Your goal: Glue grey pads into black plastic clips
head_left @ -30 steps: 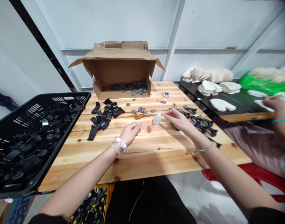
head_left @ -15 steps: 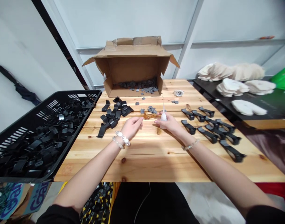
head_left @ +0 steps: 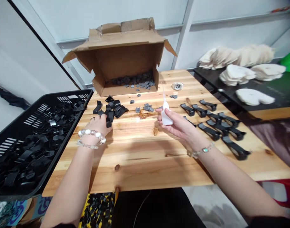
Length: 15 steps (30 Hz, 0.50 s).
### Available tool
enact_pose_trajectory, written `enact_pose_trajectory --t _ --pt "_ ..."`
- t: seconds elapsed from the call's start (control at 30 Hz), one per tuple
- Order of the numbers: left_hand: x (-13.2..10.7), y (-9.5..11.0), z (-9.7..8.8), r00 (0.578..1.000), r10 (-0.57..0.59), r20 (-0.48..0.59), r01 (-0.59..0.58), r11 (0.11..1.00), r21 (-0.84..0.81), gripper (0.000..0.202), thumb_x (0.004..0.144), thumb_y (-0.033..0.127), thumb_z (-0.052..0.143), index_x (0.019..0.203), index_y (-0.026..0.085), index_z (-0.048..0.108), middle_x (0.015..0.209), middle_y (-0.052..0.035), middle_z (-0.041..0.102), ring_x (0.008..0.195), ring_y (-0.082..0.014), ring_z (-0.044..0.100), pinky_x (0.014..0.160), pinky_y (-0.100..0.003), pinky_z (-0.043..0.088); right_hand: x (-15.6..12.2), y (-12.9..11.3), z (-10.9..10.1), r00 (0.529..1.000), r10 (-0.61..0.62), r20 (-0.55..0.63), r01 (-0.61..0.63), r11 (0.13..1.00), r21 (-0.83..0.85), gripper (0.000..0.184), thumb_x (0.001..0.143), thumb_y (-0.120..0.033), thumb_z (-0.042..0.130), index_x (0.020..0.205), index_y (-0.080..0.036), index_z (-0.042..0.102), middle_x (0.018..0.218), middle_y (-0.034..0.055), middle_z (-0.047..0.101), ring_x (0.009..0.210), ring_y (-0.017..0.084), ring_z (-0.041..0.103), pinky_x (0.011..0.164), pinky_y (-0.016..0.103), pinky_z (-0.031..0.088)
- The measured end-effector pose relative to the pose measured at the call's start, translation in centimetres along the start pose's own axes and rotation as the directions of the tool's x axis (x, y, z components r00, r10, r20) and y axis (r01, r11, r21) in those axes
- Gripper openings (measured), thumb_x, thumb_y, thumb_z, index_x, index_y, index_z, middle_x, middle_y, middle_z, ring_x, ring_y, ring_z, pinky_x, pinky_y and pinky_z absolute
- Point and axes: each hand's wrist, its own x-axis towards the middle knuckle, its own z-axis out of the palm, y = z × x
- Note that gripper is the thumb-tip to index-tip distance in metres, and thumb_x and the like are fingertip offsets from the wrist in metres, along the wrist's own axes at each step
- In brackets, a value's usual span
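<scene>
My right hand (head_left: 175, 123) is closed round a small white squeeze bottle (head_left: 167, 114), held upright with its long thin tip pointing up. At the left of the wooden table, my left hand (head_left: 97, 125) reaches palm down into a pile of black curved plastic clips (head_left: 116, 107). One clip lies right at its thumb; the fingertips are hidden among the pieces, so I cannot see whether they grip one. Beyond the bottle lie several small grey pads (head_left: 148, 107). Right of my right hand, several black clips (head_left: 208, 130) are laid out in loose rows.
A black plastic crate (head_left: 35, 142) full of black clips stands at the left. At the back is an open cardboard box (head_left: 126, 60) with grey pads inside. A roll of clear tape (head_left: 177, 86) lies near it. White stacked pieces (head_left: 235, 74) sit on a dark side table.
My left hand has moved left from the middle of the table to the pile of black clips. My right hand still holds the bottle upright. The view has shifted slightly.
</scene>
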Motion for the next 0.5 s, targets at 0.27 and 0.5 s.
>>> enact_pose_trajectory --t 0.27,0.5 --pt "-0.1 1.6 0.6 0.999 -0.028 -0.025 0.031 0.99 0.139 0.048 0.083 0.039 0.049 0.124 0.014 0.049 0.121 -0.0203 0.057 0.113 -0.0404 0.052 0.089 -0.048 0.045 -0.5 -0.3 1.0 0.998 0.046 -0.04 -0.047 0.998 -0.033 0.042 0.074 -0.002 0.055 0.114 -0.013 0.048 0.095 0.0141 0.07 0.081 0.018 0.07 0.058 0.019 0.059" --pt "-0.5 1.4 0.2 0.999 0.018 -0.041 -0.012 0.992 0.125 0.037 0.082 0.03 0.048 0.113 0.012 0.055 0.116 -0.0202 0.061 0.109 -0.0382 0.056 0.089 -0.047 0.046 -0.7 -0.2 1.0 0.998 0.028 0.062 -0.024 0.998 -0.05 0.034 0.08 -0.01 0.057 0.113 -0.015 0.048 0.102 0.0131 0.07 0.089 0.019 0.07 0.061 0.019 0.06"
